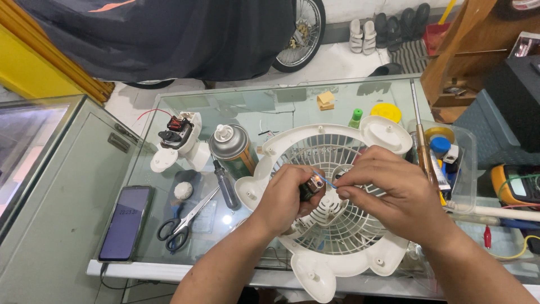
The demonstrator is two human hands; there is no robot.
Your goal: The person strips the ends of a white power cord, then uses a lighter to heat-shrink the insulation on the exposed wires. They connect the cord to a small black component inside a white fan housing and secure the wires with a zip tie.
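Note:
My left hand [287, 197] is closed around a small dark lighter [311, 187] with a little flame at its top. My right hand [388, 188] pinches a thin blue wire [329, 182] and holds its end in the flame. Both hands hover over a white plastic fan grille [337, 225] that lies flat on the glass table [281, 107]. The lighter's body is mostly hidden by my fingers.
Left of the grille stand a spray can [232, 145], a dark-handled screwdriver [226, 184], scissors [183, 222], a phone [125, 222] and a white fan motor [179, 138]. A clear tub [453, 163] of small items and a multimeter [514, 186] sit at right. A covered motorbike stands behind.

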